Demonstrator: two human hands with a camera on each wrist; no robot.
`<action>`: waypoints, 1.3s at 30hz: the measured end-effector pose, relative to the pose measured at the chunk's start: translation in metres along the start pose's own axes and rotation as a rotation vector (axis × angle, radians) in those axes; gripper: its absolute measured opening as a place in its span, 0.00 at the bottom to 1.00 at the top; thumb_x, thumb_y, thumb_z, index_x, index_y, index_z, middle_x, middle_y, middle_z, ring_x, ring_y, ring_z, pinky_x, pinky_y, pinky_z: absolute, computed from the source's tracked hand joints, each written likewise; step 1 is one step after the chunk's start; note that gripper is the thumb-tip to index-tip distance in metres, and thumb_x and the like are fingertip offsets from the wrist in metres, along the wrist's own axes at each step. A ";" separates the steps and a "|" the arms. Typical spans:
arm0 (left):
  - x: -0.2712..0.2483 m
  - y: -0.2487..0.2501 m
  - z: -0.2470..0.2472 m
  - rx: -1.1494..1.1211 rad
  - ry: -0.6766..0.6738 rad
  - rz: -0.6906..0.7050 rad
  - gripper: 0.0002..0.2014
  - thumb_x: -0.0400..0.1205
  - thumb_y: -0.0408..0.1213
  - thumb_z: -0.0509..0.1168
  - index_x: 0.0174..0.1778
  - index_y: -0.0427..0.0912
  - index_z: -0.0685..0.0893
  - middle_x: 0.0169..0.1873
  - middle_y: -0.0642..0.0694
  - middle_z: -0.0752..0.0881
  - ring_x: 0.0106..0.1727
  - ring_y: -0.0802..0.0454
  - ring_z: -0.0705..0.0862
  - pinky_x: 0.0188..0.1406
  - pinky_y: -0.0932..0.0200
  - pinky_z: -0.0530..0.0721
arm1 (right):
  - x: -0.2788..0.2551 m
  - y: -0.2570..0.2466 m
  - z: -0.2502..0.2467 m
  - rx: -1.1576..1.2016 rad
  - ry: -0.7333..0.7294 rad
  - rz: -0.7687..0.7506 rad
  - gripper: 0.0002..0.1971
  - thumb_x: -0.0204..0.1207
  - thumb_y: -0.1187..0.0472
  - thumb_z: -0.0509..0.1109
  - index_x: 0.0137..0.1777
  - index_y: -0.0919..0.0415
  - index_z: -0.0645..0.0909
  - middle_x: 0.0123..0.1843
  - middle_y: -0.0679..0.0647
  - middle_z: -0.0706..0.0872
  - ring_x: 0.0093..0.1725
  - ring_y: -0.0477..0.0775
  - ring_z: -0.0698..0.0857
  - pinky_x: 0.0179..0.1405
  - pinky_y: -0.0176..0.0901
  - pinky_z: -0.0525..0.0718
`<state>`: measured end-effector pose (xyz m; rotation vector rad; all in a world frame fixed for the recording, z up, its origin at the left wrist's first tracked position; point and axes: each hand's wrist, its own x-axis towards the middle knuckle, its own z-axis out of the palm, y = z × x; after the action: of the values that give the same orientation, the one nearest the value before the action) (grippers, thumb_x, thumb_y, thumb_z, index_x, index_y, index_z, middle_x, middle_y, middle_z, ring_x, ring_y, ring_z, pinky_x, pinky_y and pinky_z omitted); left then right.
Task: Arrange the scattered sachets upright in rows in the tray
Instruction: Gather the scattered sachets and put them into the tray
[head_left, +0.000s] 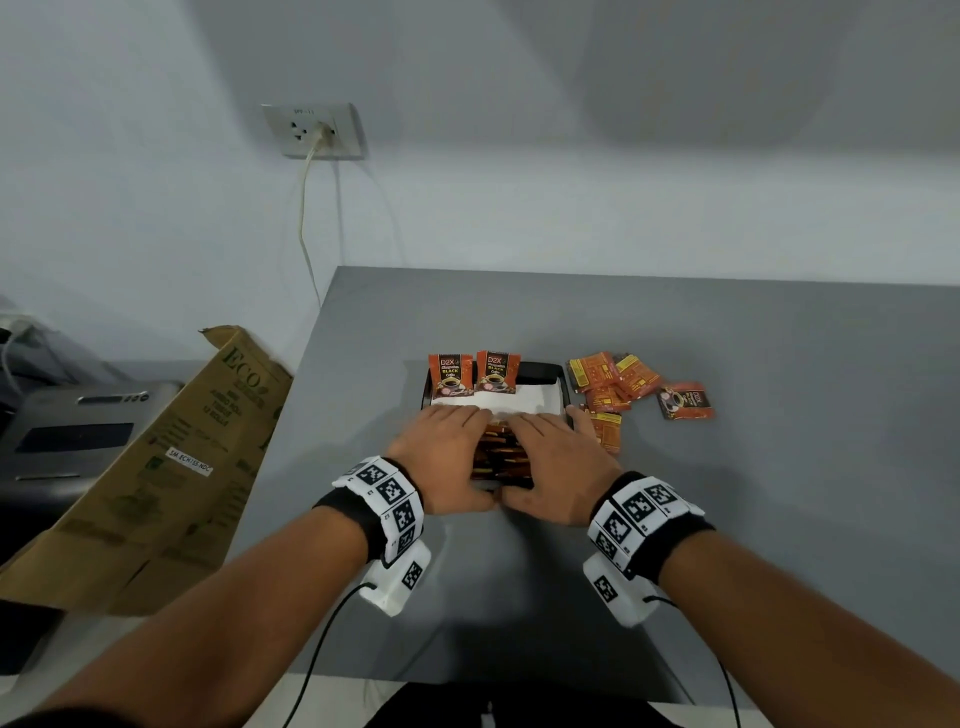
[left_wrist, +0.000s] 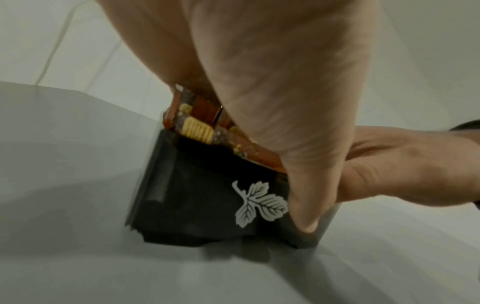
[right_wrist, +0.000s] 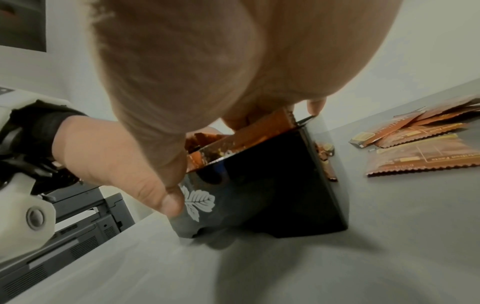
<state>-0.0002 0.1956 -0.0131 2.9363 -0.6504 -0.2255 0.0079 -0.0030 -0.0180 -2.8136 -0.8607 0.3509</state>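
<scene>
A black tray (head_left: 540, 371) stands on the grey table, lined with white paper (head_left: 524, 400). Two orange-and-black sachets (head_left: 451, 375) (head_left: 497, 371) stand upright at its far end. A packed row of upright sachets (head_left: 501, 457) fills the near part. My left hand (head_left: 452, 452) and right hand (head_left: 550, 462) lie flat on that row, fingers straight, thumbs down at the near wall. In the left wrist view my palm (left_wrist: 272, 82) covers the sachet tops (left_wrist: 197, 127) above the tray wall (left_wrist: 207, 195). Loose sachets (head_left: 618, 384) lie scattered to the right of the tray (right_wrist: 272, 185).
A dark sachet (head_left: 685, 400) lies face up at the far right of the pile. A cardboard box (head_left: 171, 467) leans at the table's left edge, with a printer (head_left: 67, 431) behind it. A wall socket (head_left: 311, 130) holds a plugged cord.
</scene>
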 end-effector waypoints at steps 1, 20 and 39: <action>0.000 0.000 -0.001 0.009 0.017 0.000 0.46 0.62 0.73 0.64 0.71 0.47 0.76 0.62 0.51 0.85 0.63 0.49 0.83 0.72 0.49 0.74 | 0.001 0.001 0.000 0.000 0.009 0.002 0.46 0.67 0.27 0.55 0.82 0.53 0.60 0.78 0.49 0.75 0.77 0.54 0.73 0.83 0.69 0.52; 0.009 0.014 -0.030 -0.186 0.030 0.004 0.45 0.66 0.64 0.60 0.80 0.50 0.67 0.76 0.51 0.73 0.76 0.49 0.70 0.80 0.44 0.63 | 0.004 0.031 -0.033 0.255 0.133 0.167 0.38 0.72 0.24 0.52 0.73 0.48 0.73 0.74 0.50 0.79 0.75 0.55 0.74 0.79 0.64 0.65; 0.133 0.188 0.018 0.035 -0.211 -0.324 0.17 0.85 0.37 0.59 0.69 0.34 0.79 0.69 0.35 0.78 0.69 0.37 0.77 0.65 0.48 0.78 | -0.062 0.195 0.008 0.133 0.143 0.581 0.17 0.74 0.55 0.73 0.63 0.55 0.83 0.62 0.60 0.84 0.64 0.65 0.80 0.67 0.55 0.79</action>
<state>0.0388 -0.0321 -0.0173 3.0632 -0.1950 -0.5668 0.0583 -0.1962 -0.0610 -2.8615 0.0256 0.2614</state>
